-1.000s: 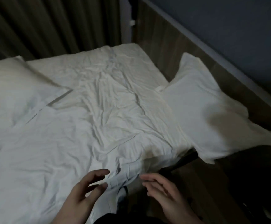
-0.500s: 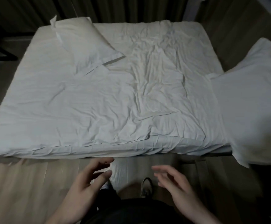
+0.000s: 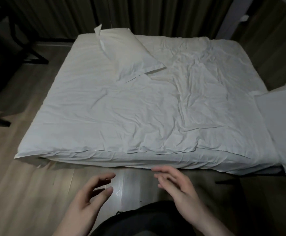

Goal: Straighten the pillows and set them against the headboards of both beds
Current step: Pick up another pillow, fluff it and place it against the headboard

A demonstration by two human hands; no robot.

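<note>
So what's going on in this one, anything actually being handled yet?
Not yet. A person stands at the side of a bed covered in wrinkled white bedding, with both hands out in front and holding nothing: the left hand and right hand are open, fingers relaxed, above the floor. One pillow lies askew on the bed near its far edge. A second pillow sits at the right, beside the wooden headboard. Neither is touched.

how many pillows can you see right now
2. One pillow lies askew on the far part of the bed, near the curtain side. The other pillow is at the right edge of view, partly cut off. More may lie out of frame.
</note>
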